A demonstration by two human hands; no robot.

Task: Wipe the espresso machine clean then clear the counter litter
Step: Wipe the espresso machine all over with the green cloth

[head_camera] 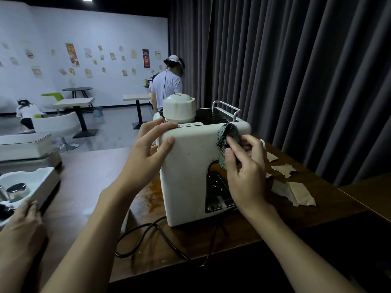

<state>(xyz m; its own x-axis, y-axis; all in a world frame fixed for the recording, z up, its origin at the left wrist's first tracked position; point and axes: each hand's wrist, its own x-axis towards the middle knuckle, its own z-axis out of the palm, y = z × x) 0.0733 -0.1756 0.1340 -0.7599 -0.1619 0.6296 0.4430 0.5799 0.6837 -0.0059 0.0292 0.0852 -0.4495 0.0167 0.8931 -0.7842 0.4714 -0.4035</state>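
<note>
A cream espresso machine (188, 172) stands on the brown wooden counter (88, 187), with its back panel and vent facing me. My left hand (149, 149) grips its upper left corner, thumb on the back panel and fingers over the top edge. My right hand (243, 168) presses a grey-green knitted cloth (227, 134) against the machine's upper right corner. Torn brown paper scraps (283, 169) and a crumpled paper bag (296, 192) lie on the counter to the right of the machine. A brownish spill stain (152, 193) marks the wood by the machine's left base.
The machine's black power cord (148, 235) loops across the counter toward me. Another person's hand (20, 225) holds a white tray (42, 180) with metal cups at left. White appliances (25, 149) stand behind it. A dark curtain (296, 70) hangs behind; people, tables and chairs fill the room.
</note>
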